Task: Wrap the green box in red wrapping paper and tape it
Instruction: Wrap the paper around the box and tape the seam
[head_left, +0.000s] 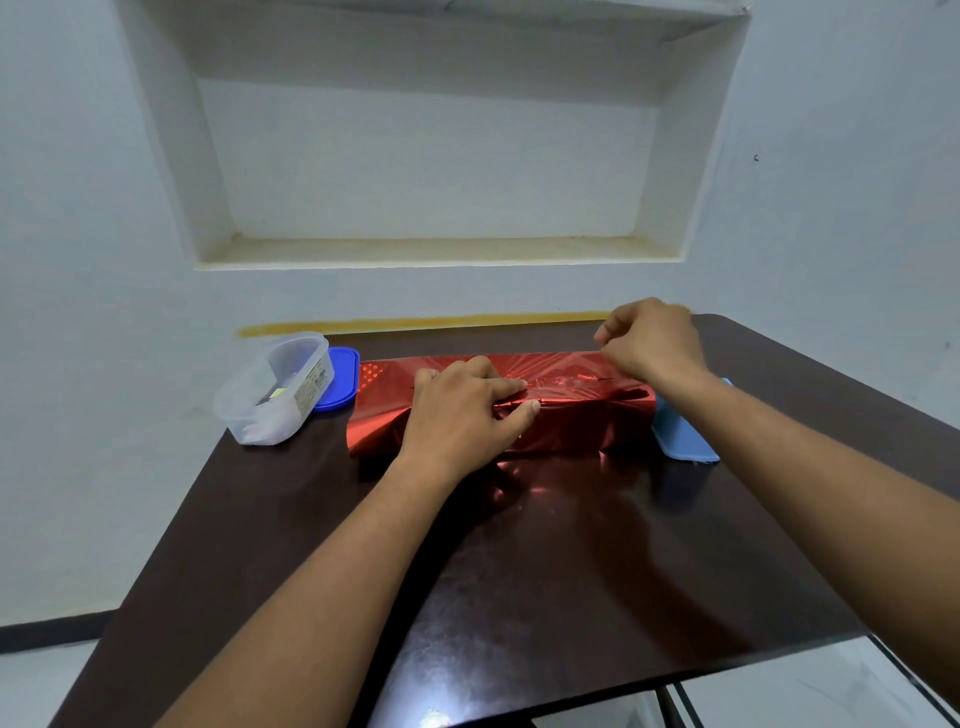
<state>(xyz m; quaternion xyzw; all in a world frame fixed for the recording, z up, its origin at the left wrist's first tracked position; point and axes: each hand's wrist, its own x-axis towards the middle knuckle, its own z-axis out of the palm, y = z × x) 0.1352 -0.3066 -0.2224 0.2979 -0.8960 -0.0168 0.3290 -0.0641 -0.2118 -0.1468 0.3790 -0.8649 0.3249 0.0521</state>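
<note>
desk (597, 561): dark and glossy, plenty of open room on my near side; far edge meets the wall
red wrapping paper (571, 410): already round the box at far centre, no green showing
step: I'd say taping the seam next
left hand (462, 415): pinching the seam down
right hand (652, 340): raised, fingers curled, maybe tape, can't tell
clutter: tub (272, 389) left, blue thing (683, 434) right

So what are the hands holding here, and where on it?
The left hand pinches the shiny red wrapping paper at its overlapping seam, mid-top of the package. The right hand hovers above with curled fingers; any tape there cannot be told.
</note>
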